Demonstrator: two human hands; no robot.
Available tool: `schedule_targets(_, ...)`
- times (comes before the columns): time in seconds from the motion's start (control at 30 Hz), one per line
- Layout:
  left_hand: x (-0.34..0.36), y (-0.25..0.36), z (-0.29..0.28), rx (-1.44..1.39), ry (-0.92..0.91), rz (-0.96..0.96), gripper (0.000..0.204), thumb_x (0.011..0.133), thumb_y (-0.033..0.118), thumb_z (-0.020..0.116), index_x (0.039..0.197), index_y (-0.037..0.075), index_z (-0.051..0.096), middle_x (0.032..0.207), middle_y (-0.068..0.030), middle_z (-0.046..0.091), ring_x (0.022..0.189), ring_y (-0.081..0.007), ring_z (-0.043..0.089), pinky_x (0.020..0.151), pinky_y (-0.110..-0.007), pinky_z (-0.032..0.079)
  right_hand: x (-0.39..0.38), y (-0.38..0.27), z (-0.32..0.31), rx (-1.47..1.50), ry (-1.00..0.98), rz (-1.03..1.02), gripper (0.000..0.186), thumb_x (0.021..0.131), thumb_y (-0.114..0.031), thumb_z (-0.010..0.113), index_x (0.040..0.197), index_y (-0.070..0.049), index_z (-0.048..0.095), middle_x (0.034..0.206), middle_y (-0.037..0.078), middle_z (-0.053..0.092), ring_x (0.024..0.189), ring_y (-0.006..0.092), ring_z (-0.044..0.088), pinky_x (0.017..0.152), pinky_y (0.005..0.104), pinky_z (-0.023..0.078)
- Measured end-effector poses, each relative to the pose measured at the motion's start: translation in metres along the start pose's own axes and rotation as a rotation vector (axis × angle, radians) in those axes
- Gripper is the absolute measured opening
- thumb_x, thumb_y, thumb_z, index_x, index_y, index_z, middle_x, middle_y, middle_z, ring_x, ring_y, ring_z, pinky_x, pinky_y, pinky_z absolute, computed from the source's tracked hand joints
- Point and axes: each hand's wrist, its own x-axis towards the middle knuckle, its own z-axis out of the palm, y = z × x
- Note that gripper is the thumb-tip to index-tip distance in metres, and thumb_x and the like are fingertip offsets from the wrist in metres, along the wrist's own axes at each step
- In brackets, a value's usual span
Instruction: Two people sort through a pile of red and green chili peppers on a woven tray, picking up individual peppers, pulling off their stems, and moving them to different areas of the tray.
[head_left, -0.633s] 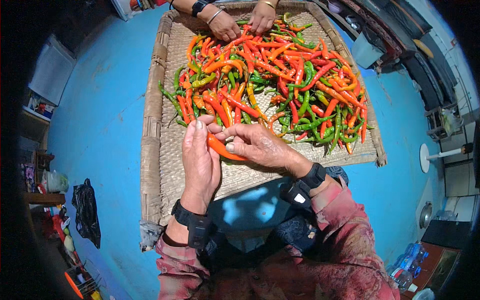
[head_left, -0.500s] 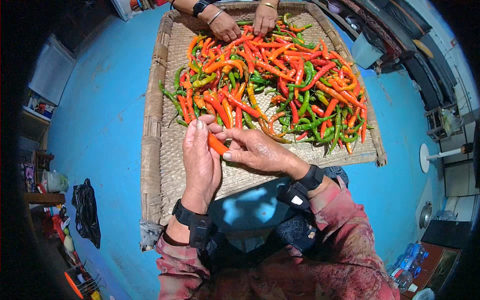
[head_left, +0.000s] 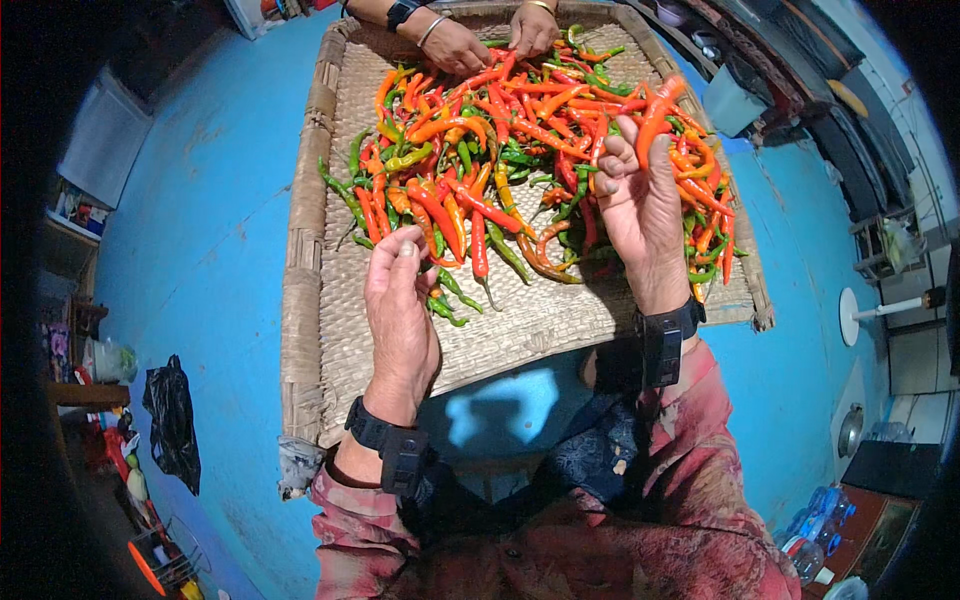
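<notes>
In the right half of the view, my right hand [head_left: 642, 215] is raised over the pile with an orange-red chili pepper [head_left: 657, 118] between thumb and fingers. The chili points up and away, its far end blurred. My left hand [head_left: 403, 305] hovers above the near left of the woven tray [head_left: 360, 390], thumb and index pressed together; whatever is in that pinch, if anything, is too small to make out. Under and beyond both hands lies a large heap of red, orange and green chili peppers [head_left: 440, 205], some lying beside my left fingertips.
Across the tray, another person's two hands [head_left: 455, 48] reach into the far edge of the heap. Blue floor [head_left: 210, 260] surrounds the tray, with a black plastic bag [head_left: 172, 425] on the left. A light blue bin [head_left: 733, 100] and a white round-based stand [head_left: 850, 315] are on the right.
My right hand has left my left hand and swung right and up with the orange-red chili. My left hand stays nearly in place. The other person's hands shifted slightly.
</notes>
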Motion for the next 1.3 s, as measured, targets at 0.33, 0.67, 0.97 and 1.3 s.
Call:
schedule_targets(0.33, 0.0, -0.002, -0.001, -0.033, -0.027, -0.031, 0.023, 0.097, 0.025, 0.058, 0.113, 0.008, 0.059, 0.106, -0.0016, 0.062, 0.097, -0.0112, 0.057, 0.08, -0.026, 0.046, -0.047, 0.067, -0.004, -1.874, -0.712, -0.239, 0.038, 0.083, -0.023, 0.07, 0.114, -0.003, 0.058, 0.092, 0.019, 0.063, 0.087, 0.0339, 0.064, 0.074, 0.042, 0.051)
schedule_targets(0.67, 0.004, -0.003, -0.003, -0.016, 0.027, 0.025, 0.023, 0.096, 0.02, 0.058, 0.116, 0.009, 0.057, 0.108, -0.0002, 0.059, 0.096, -0.0088, 0.054, 0.08, -0.025, 0.044, -0.049, 0.09, -0.008, -2.098, -0.7, -0.294, 0.02, 0.084, -0.012, 0.064, 0.098, -0.001, 0.055, 0.08, 0.018, 0.06, 0.08, 0.0382, 0.062, 0.067, 0.0478, 0.05)
schedule_targets(0.97, -0.001, 0.0, 0.004, 0.226, 0.051, 0.06, 0.032, 0.094, 0.01, 0.054, 0.124, -0.003, 0.052, 0.119, -0.008, 0.054, 0.111, -0.0165, 0.051, 0.097, -0.03, 0.041, -0.05, 0.089, -0.009, -2.139, -0.759, -0.349, 0.009, 0.078, -0.004, 0.059, 0.085, -0.002, 0.062, 0.08, 0.016, 0.065, 0.079, 0.0338, 0.066, 0.065, 0.0446, 0.055)
schedule_targets(1.3, -0.01, 0.006, -0.001, 1.71, -0.102, 0.757, 0.038, 0.082, 0.018, 0.068, 0.117, 0.006, 0.061, 0.122, -0.0168, 0.056, 0.12, -0.0367, 0.045, 0.099, -0.048, 0.039, -0.046, 0.092, -0.017, -2.031, -0.723, -0.422, 0.009, 0.084, -0.01, 0.06, 0.085, -0.001, 0.059, 0.073, 0.018, 0.062, 0.072, 0.0372, 0.063, 0.062, 0.0473, 0.051)
